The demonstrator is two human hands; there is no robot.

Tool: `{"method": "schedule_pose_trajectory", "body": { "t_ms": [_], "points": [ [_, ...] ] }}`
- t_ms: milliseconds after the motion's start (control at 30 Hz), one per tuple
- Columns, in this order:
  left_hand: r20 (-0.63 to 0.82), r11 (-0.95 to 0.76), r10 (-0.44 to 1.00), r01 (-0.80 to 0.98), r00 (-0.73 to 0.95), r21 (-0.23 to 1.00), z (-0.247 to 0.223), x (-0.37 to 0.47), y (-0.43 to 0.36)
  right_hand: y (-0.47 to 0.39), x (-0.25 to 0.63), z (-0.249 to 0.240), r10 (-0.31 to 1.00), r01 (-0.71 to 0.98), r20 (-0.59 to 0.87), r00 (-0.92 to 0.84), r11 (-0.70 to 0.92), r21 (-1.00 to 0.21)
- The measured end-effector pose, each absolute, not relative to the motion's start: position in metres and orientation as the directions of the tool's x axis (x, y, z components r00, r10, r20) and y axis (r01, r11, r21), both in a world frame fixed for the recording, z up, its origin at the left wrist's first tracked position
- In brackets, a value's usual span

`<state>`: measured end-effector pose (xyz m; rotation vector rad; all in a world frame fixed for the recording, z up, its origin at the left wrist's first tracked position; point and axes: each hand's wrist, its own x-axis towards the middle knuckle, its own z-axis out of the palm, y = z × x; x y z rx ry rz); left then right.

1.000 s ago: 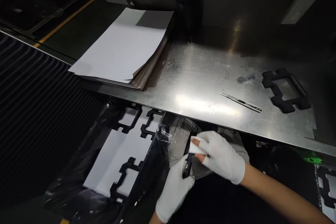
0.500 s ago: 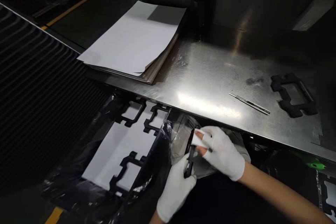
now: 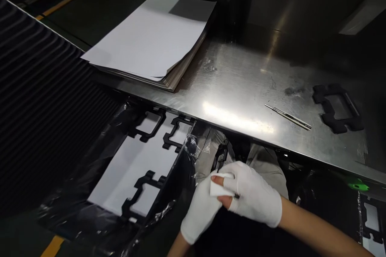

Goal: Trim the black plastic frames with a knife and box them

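My left hand [image 3: 199, 211], in a white glove, is closed around a black frame-like part [image 3: 222, 153] whose far end sticks out above the fingers. My right hand [image 3: 256, 194] wears a glove that leaves some fingertips bare. Those fingertips pinch a small white pad [image 3: 221, 189], soft-looking, perhaps sponge or folded cloth. The pad lies over the near end of the part, close against my left hand, so that end is hidden. On the metal bench rest a slim craft knife [image 3: 289, 117] and another black frame [image 3: 339, 108].
A tall stack of white sheets [image 3: 150, 36] stands on the bench [image 3: 238, 88] at the left. Below it, a box lined with black plastic [image 3: 72, 217] holds black frames [image 3: 140, 194] on a white sheet. A bright green object [image 3: 358, 185] and more frames sit at right.
My right hand has moved down and slightly left, bringing the white pad from the part's upper end to its lower end. The left hand keeps its hold. The view has shifted a little.
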<state>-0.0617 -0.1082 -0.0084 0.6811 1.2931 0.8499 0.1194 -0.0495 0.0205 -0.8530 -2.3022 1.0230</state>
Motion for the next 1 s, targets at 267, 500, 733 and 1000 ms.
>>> {"method": "schedule_pose_trajectory", "body": {
  "t_ms": [267,500,733,1000],
  "points": [
    [-0.53,0.52,0.845,0.128,0.062,0.844,0.01,-0.058,-0.105,-0.051,0.123,0.011,0.809,0.469,0.212,-0.548,0.507,-0.723],
    [-0.562,0.537,0.824,0.22,0.07,0.815,0.006,-0.051,-0.106,-0.062,0.136,0.011,0.837,0.512,0.279,-0.472,0.517,-0.686],
    [-0.517,0.497,0.843,0.151,0.147,0.854,0.002,-0.057,-0.108,-0.065,0.138,0.015,0.787,0.371,0.125,-0.604,0.417,-0.83],
    [-0.59,0.552,0.803,0.264,0.087,0.791,0.005,-0.044,-0.104,-0.061,0.136,0.007,0.865,0.544,0.121,-0.488,0.409,-0.732]
  ]
}}
